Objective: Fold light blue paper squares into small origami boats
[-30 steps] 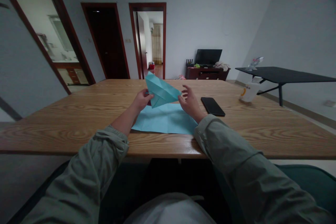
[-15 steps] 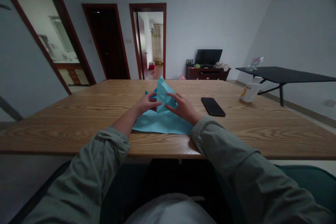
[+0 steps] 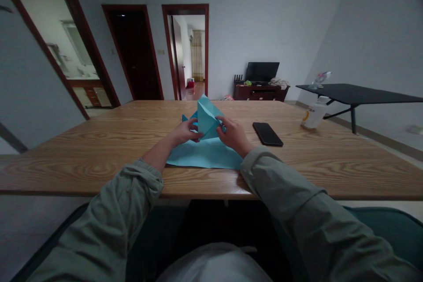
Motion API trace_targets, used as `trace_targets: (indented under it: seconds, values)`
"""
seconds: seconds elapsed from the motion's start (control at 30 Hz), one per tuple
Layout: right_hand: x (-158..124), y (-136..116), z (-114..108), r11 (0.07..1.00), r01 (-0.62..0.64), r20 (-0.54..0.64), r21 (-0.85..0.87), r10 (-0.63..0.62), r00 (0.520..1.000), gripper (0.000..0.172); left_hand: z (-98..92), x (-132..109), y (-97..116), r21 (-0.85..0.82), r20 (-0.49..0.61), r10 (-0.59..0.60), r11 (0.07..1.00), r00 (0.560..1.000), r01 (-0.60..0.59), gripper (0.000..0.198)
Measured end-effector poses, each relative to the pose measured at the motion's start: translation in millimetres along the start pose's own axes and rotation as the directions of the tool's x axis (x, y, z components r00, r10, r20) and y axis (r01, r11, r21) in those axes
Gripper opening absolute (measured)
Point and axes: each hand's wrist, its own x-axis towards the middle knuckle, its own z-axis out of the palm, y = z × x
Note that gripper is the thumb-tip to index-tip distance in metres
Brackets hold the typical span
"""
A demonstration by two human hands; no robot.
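Observation:
Between my two hands stands a folded piece of light blue paper [image 3: 206, 116], its pointed tip upward, raised above the table. My left hand [image 3: 185, 132] grips its lower left edge, thumb in front and fingers partly behind. On the right edge, my right hand [image 3: 233, 134] pinches the paper between thumb and fingers. Below lies a flat light blue sheet [image 3: 205, 155] near the table's front edge. Behind my left hand a darker blue folded paper piece [image 3: 191, 117] shows in part; the rest is hidden.
A black phone [image 3: 268, 134] lies right of my hands on the wooden table [image 3: 109, 154]. Farther right stands a white bottle [image 3: 313, 114] with an orange mark. Beyond the table are a black side table [image 3: 363, 93] and a television [image 3: 262, 72] on a cabinet.
My right hand has shifted slightly right along the paper's edge. The paper's front now shows a larger smooth face where crossing folds were visible before. My left hand has hardly moved.

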Motion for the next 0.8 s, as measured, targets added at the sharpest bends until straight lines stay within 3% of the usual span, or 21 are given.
trace_targets:
  seconds: [0.13, 0.5, 0.57, 0.67, 0.8]
  values:
    - [1, 6, -1, 0.995, -0.087, -0.035, 0.042, 0.088, 0.995, 0.031, -2.8, 2, -2, 0.018, -0.03, 0.023, 1.0, 0.999, -0.023, 0.067]
    - [8, 28, 10, 0.868, -0.262, -0.053, 0.423, 0.312, 0.949, 0.03, -7.6, 5, -7, 0.055, -0.049, 0.075, 0.996, 0.996, -0.073, 0.065]
    - [9, 27, 9, 0.839, -0.275, -0.042, 0.47, 0.333, 0.942, 0.03, -8.8, 5, -8, 0.138, -0.098, 0.144, 0.982, 0.985, -0.13, 0.066]
    - [11, 26, 9, 0.804, -0.29, -0.032, 0.519, 0.357, 0.934, 0.031, -9.7, 3, -6, 0.405, -0.196, 0.31, 0.889, 0.93, -0.211, 0.062]
    - [13, 28, 11, 0.762, -0.283, -0.029, 0.582, 0.367, 0.93, 0.03, -7.2, -1, 2, 0.664, -0.176, 0.438, 0.714, 0.881, -0.222, 0.044]
